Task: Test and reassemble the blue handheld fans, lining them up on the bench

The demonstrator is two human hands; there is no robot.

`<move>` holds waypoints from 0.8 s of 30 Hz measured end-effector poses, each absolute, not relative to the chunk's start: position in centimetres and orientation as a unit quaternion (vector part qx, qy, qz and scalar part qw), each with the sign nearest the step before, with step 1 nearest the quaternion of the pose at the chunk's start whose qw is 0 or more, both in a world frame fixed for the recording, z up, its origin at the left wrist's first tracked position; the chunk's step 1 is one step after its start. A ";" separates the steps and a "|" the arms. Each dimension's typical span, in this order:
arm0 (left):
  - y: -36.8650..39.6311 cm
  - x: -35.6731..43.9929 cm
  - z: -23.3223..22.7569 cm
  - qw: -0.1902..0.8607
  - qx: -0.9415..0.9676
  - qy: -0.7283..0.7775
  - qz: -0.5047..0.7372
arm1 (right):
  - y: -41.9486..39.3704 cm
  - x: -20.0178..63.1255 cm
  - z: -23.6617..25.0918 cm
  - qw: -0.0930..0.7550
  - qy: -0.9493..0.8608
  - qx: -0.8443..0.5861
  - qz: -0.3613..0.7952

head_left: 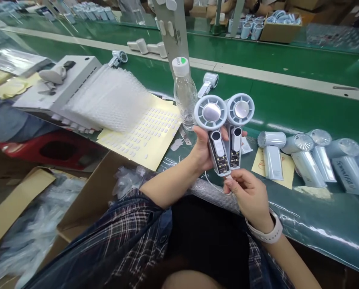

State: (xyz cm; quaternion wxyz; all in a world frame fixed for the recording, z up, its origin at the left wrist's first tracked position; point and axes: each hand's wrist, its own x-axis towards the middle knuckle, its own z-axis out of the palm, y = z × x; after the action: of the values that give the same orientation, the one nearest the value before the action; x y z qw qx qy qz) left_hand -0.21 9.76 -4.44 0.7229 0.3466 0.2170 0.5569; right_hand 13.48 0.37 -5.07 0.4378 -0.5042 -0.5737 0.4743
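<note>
Nearest, the right hand [248, 192] pinches what looks like a cable plug under the two handheld fans [224, 128]. The left hand [203, 148] grips both handles above the table [317, 224] edge. Light, rigid plastic with exposed circuit boards: hold by the handles. Beyond stands a water bottle [184, 94].

a factory assembly line: long green conveyor belt [287, 60], rows of unfinished handheld fans [305, 156], parts cartons [280, 30].
</note>
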 end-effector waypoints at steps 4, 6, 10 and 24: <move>9.7 0.0 -5.1 0.715 0.339 0.187 0.582 | -0.4 12.9 -5.1 0.464 -0.544 -0.526 0.460; 9.7 0.1 -5.3 0.707 0.345 0.168 0.594 | -0.5 13.1 -4.7 0.443 -0.546 -0.514 0.491; 9.5 0.2 -5.2 0.706 0.346 0.194 0.587 | -0.6 13.1 -4.5 0.428 -0.559 -0.512 0.493; 9.0 -0.2 -4.2 0.738 0.283 0.198 0.580 | -1.5 13.3 -5.3 0.473 -0.578 -0.545 0.382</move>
State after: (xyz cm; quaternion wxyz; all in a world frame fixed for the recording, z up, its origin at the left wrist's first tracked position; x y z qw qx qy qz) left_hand -0.18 8.97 -4.21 0.7378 0.2829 0.1976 0.5801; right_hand 13.26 -1.50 -5.29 0.4726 -0.5448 -0.5781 0.3816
